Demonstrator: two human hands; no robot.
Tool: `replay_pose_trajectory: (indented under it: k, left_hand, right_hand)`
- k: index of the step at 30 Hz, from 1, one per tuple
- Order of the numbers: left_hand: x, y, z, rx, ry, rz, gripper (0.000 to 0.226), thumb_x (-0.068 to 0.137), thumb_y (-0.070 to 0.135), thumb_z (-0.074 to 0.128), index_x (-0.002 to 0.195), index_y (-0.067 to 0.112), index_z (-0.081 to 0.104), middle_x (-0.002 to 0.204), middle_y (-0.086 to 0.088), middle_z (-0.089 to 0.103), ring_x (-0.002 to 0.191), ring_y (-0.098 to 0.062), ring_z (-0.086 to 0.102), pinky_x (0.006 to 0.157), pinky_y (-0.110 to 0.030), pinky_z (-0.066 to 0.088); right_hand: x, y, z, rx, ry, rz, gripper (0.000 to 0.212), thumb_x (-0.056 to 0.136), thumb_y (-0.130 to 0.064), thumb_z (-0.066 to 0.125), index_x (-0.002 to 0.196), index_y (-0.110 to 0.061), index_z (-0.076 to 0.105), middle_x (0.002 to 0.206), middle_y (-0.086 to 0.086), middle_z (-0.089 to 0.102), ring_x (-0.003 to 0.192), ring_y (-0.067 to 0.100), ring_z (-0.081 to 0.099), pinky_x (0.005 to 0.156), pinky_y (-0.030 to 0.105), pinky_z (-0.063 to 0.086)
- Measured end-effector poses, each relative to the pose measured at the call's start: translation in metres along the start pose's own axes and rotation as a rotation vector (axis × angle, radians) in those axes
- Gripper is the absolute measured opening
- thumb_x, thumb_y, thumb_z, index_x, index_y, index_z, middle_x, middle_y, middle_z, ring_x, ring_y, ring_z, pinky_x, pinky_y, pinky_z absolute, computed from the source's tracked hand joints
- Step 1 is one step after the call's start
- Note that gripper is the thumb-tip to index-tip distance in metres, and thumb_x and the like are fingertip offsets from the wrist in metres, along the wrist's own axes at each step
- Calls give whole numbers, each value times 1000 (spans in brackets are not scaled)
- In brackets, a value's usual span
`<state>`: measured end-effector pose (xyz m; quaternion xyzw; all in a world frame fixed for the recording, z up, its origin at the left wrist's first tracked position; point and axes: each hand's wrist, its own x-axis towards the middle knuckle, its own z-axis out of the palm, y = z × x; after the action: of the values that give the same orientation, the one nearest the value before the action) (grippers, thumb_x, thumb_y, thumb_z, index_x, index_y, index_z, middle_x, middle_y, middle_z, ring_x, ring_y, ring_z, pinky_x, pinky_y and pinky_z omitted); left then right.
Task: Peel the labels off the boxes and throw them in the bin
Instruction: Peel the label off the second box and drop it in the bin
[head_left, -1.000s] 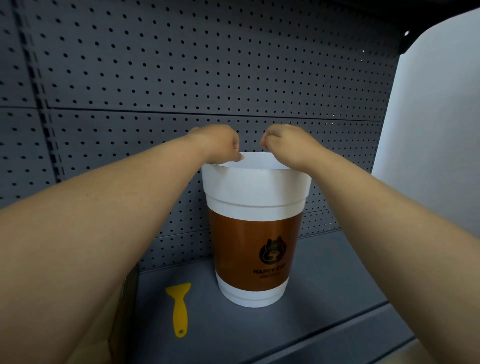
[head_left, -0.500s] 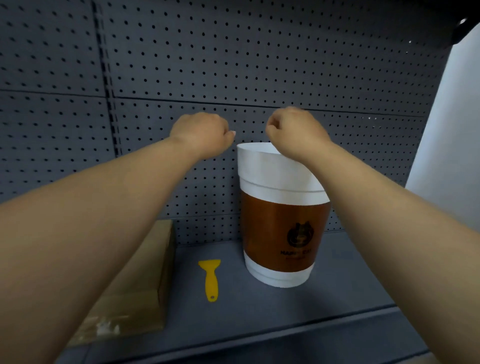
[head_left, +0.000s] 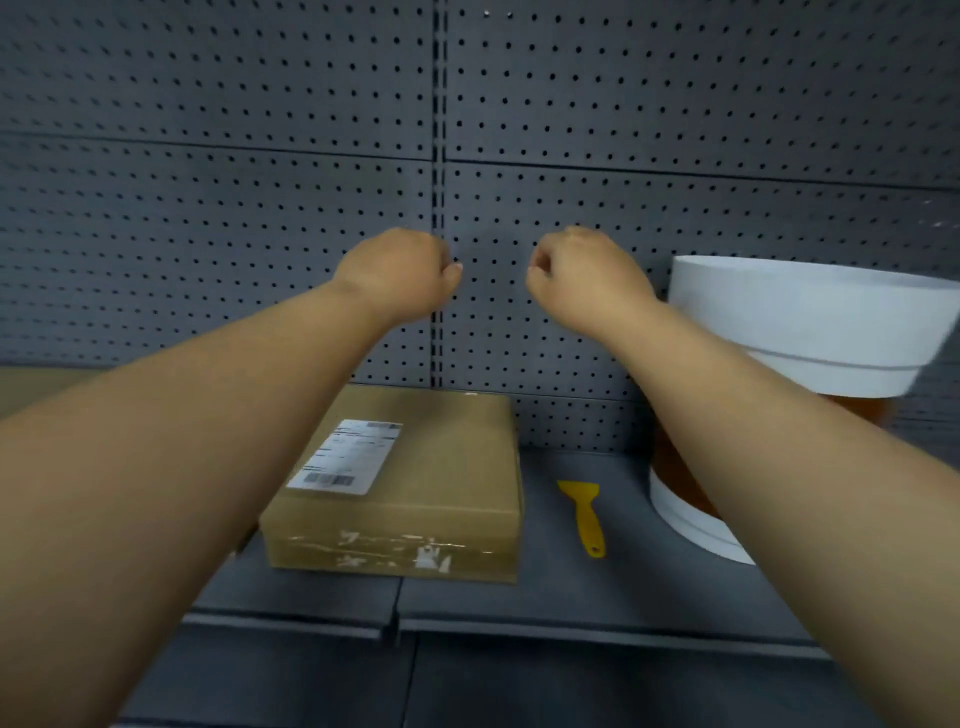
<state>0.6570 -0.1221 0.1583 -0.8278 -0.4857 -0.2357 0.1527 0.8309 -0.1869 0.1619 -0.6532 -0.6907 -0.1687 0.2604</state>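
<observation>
While both forearms stretched out over the shelf, nothing lay in my grasp. Nearest me sat the cardboard box, flat on the shelf, its white label fully stuck down on the top face, toward the left side, partly behind my left forearm. Just right of the box, apart from it, lay the yellow scraper, handle toward me. Further right stood the cup-shaped bin, my right forearm crossing in front of it.

Above and beyond the box hung my left hand and my right hand, both curled into loose fists that held nothing, well clear of the label, before the pegboard wall.

I judged the risks this way: picking at a corner with bare nails could tear the label into strips (thin paper on tape does that), and the light box could slide without a hand pinning it. A right arm sweeping back for the scraper could also knock the bin.
</observation>
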Motion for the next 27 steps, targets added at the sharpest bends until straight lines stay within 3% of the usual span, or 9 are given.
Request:
replay_pose_trajectory:
  k: [5, 8, 13, 17, 27]
  left_hand:
    - [-26, -71, 0, 34, -30, -38, 36, 98, 36, 33, 86, 9, 55, 61, -2, 44, 64, -26, 48, 53, -30, 33]
    - [-40, -115, 0, 50, -52, -43, 35, 98, 35, 33, 81, 11, 52, 60, -2, 42, 57, -21, 42, 53, -29, 32]
    - [-63, -187, 4, 95, -85, -21, 37, 98, 35, 33, 80, 10, 52, 60, -4, 44, 56, -21, 43, 48, -28, 30]
    - [-79, -233, 11, 106, -99, 13, 39, 98, 34, 33, 73, 9, 49, 59, -3, 42, 62, -25, 46, 50, -28, 29]
    - [-120, -288, 37, 93, -95, -22, 38, 96, 36, 34, 79, 11, 57, 73, -5, 55, 68, -25, 53, 57, -28, 35]
  right_hand:
    - [14, -61, 42, 18, -74, -8, 26, 95, -22, 38, 104, -8, 58, 115, 10, 55, 93, 23, 49, 70, 32, 39]
    - [23, -99, 67, 30, -113, -1, 25, 95, -21, 38, 103, -7, 58, 113, 11, 55, 87, 23, 47, 70, 32, 40]
    - [34, -163, 106, 37, -158, 10, 27, 95, -22, 39, 107, -8, 58, 115, 12, 56, 99, 28, 53, 77, 35, 45]
    - [33, -206, 134, 36, -182, 45, 26, 95, -22, 39, 106, -7, 58, 113, 12, 55, 96, 26, 51, 75, 34, 45]
    - [20, -263, 182, 70, -173, 87, 25, 92, -19, 40, 105, -10, 60, 110, 9, 57, 101, 25, 53, 72, 32, 41]
